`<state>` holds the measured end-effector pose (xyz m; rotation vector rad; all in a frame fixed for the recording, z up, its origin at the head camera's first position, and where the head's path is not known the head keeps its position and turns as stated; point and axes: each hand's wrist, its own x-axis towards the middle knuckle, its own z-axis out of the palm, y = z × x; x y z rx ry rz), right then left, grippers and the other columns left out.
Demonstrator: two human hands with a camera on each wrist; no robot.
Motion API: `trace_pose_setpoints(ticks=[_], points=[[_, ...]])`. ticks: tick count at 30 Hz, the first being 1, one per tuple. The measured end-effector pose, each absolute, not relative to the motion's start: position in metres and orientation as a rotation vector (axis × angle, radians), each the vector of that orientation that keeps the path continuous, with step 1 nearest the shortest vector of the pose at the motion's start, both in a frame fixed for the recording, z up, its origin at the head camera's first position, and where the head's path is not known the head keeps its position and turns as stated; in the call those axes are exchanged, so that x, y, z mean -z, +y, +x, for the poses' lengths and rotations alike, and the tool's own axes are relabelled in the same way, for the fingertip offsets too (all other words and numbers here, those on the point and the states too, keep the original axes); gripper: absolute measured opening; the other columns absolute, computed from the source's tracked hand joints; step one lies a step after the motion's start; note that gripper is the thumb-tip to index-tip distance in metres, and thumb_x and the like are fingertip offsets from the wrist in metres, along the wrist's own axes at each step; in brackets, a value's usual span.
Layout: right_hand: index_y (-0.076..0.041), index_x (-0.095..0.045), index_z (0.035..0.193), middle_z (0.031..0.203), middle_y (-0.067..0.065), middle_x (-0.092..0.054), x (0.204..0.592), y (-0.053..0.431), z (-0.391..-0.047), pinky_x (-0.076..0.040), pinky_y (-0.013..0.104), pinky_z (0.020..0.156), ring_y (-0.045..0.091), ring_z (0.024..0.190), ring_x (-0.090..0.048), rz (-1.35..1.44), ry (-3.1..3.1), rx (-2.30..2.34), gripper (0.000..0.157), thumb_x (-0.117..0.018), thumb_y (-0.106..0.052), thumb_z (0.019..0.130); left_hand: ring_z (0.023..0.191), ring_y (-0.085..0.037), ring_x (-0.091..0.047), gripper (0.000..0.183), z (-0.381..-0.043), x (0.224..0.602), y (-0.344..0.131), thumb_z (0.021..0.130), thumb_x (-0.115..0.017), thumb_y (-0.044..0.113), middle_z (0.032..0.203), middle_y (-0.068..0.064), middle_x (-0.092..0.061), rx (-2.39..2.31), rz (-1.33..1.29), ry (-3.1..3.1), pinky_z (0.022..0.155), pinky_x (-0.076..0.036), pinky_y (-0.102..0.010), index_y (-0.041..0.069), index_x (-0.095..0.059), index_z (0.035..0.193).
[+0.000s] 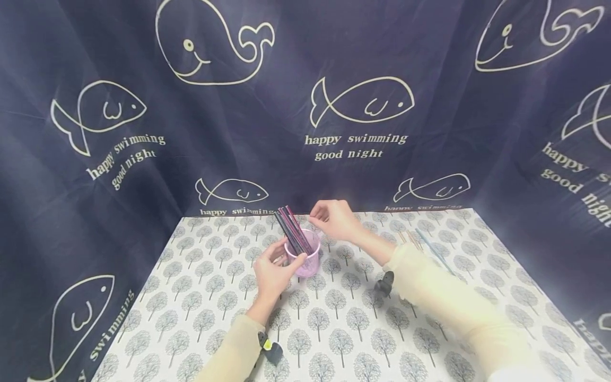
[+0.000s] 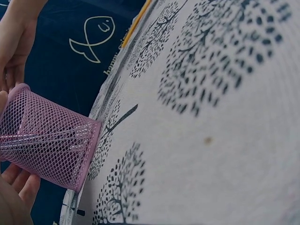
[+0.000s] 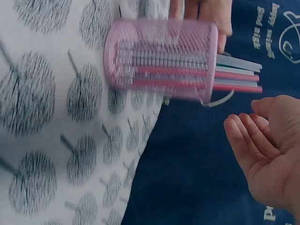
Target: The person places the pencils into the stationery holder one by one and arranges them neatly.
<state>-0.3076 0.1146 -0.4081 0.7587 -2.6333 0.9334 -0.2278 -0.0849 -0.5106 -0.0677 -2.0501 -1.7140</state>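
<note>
A pink mesh pen cup stands on the patterned cloth near the table's far side. My left hand holds it from the left, thumb on the near side. Several thin straw-like sticks, dark and pink, lean out of the cup to the left. In the right wrist view the sticks' blunt ends show pink, red and pale. Just beyond the cup's rim, on its right, is my right hand. Its fingers are loosely bent, and nothing shows in them. A pale curved strip juts from the rim.
On the table's right lie a long blue stick and a few thin orange-brown sticks, partly behind the right forearm. A dark curtain with white fish drawings hangs close behind and beside the table.
</note>
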Motion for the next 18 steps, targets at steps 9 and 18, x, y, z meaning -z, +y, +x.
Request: trace_pose_setpoints(ticks=[9,18], points=[[-0.014,-0.077,0.097,0.09,0.003,-0.082,0.397,0.16,-0.312,-0.068,0.036,0.076,0.017,0.077,-0.075,0.655,-2.662,-0.86,0.01,-0.078,-0.023,0.096,0.106,-0.034,-0.079,0.059,-0.228,0.51,-0.086,0.071,-0.101,0.02,0.114,-0.017,-0.081,1.719,-0.07,-2.058,0.088,-0.07,-0.036,0.005,-0.076,0.123],[-0.012,-0.076,0.099,0.089,0.004,-0.081,0.39,0.217,-0.319,-0.065,0.045,0.081,0.019,0.078,-0.075,0.554,-2.703,-0.772,0.013,-0.076,-0.025,0.097,0.107,-0.034,-0.079,0.061,-0.228,0.51,-0.087,0.071,-0.101,0.022,0.116,-0.017,-0.08,1.738,-0.058,-2.058,0.089,-0.07,-0.036,0.006,-0.076,0.124]])
